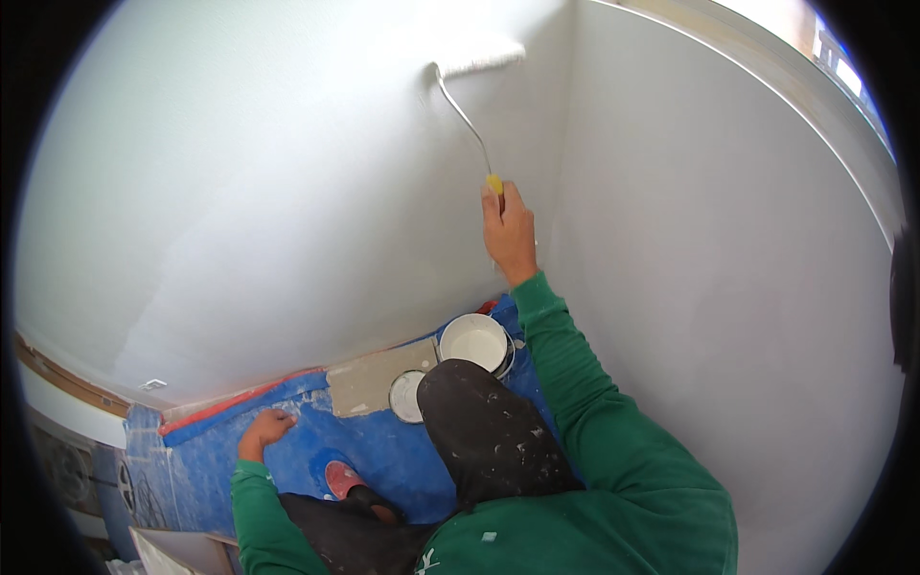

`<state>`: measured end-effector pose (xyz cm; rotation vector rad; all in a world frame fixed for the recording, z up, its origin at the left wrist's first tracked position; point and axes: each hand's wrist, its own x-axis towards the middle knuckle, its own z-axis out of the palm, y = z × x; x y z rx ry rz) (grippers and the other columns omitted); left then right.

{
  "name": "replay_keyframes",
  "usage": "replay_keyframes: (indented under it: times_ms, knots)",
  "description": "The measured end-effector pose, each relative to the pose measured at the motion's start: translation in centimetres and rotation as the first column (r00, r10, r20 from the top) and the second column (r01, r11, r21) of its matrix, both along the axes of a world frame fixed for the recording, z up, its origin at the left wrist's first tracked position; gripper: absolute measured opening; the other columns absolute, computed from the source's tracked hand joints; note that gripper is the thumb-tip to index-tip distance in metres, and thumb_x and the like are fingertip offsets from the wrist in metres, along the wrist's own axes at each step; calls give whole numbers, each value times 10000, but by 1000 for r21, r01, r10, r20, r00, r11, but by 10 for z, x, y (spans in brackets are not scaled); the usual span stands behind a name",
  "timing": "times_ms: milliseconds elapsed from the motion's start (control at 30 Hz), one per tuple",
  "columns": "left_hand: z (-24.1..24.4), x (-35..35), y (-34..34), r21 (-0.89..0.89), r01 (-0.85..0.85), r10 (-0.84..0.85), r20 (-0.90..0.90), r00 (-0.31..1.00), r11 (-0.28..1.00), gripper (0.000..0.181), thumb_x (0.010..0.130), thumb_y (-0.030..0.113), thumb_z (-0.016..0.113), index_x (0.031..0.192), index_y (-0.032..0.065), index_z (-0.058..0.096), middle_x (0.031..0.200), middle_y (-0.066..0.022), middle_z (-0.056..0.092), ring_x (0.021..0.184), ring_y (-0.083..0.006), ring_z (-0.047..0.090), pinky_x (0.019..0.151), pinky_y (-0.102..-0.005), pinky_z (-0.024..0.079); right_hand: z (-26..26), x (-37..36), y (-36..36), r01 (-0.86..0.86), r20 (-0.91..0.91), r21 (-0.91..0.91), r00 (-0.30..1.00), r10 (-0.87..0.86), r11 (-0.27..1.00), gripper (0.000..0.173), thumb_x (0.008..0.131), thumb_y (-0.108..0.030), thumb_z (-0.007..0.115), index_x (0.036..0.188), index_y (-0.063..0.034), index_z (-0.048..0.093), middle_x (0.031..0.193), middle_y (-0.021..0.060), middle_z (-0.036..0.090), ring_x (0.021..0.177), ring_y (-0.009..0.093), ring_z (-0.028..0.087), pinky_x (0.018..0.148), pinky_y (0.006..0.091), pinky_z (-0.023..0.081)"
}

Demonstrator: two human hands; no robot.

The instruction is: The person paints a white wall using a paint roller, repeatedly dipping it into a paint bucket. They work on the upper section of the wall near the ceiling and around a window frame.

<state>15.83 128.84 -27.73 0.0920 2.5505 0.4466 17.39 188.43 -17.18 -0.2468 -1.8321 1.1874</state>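
Observation:
My right hand (509, 230) is closed around the yellow handle of a paint roller (478, 63), arm stretched forward. The roller's white sleeve lies against the pale wall (302, 180), close to the inside corner. My left hand (269, 429) hangs low over the blue floor covering, fingers loosely curled; whether anything small is between its fingertips cannot be told. Near my knee stands a white bucket (473, 341) with pale paint inside and a wire bail. A round, paint-smeared lid or tin (408, 396) sits beside it, partly hidden by my knee.
Blue sheeting (388, 453) with red tape along the wall covers the floor, a grey-brown board (381, 377) on it. A second wall (704, 215) rises at right. A wall socket or plate (152, 385) is low at left, near a fan (68, 471) and a wooden-edged panel (183, 550).

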Motion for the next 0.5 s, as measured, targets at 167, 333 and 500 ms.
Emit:
replay_keyframes:
  times_ms: [167, 333, 500]
  knots:
    - [-4, 1, -9, 23, -9, 9, -10, 1000, 1000, 409, 915, 358, 705, 1085, -12, 749, 896, -151, 750, 815, -220, 696, 772, -367, 546, 35, 2, -18, -37, 0, -21, 999, 37, 999, 329, 1038, -310, 540, 923, -4, 512, 670, 172, 570, 616, 376, 558, 580, 453, 439]
    - [1, 3, -10, 0, 1, -1, 6, 1000, 1000, 407, 916, 356, 703, 1088, -10, 748, 902, -149, 751, 820, -224, 696, 781, -367, 544, -2, -8, -31, -38, 35, -43, 999, 40, 998, 315, 1032, -305, 538, 950, -2, 521, 679, 192, 590, 641, 432, 596, 593, 480, 449]
    - [8, 6, -10, 1, -8, 8, -1, 1000, 1000, 410, 917, 356, 702, 1089, -13, 746, 904, -151, 750, 829, -225, 696, 794, -364, 542, -25, 6, -35, -58, 97, -70, 993, 65, 996, 312, 1033, -303, 533, 946, -3, 513, 690, 206, 593, 652, 445, 595, 597, 490, 447]
